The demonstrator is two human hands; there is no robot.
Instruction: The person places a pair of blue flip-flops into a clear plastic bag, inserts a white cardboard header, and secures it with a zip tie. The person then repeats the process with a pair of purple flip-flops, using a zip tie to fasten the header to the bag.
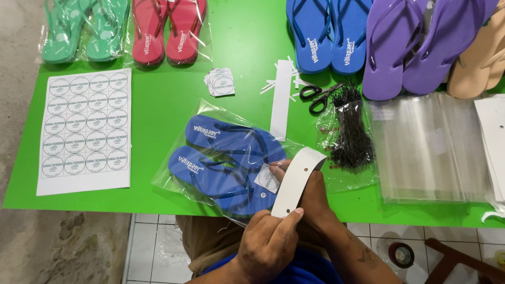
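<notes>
Fingers of the left hand [269,243] are pinching the near end of a white card strip [296,180], thumb pressing on its top face, while the right hand [310,192] is lying mostly hidden beneath the strip, its fingertips [277,169] closing on the far part of the strip and touching a clear bag [221,152]. Inside that bag, a pair of blue flip-flops [226,158] is lying side by side on the green table [168,105], directly in front of the person, with a round sticker [267,180] showing at the heel end. Further back, black scissors [319,94] and paper offcuts [282,97] are resting near a bundle of black ties [350,131]. At the left, a sheet of round labels [86,131] is lying flat; at the right, a stack of clear bags [426,147] is sitting. Along the far edge, bagged green [87,29] and red pairs [168,29] and loose blue [329,31] and purple pairs [415,42] are lining up.
</notes>
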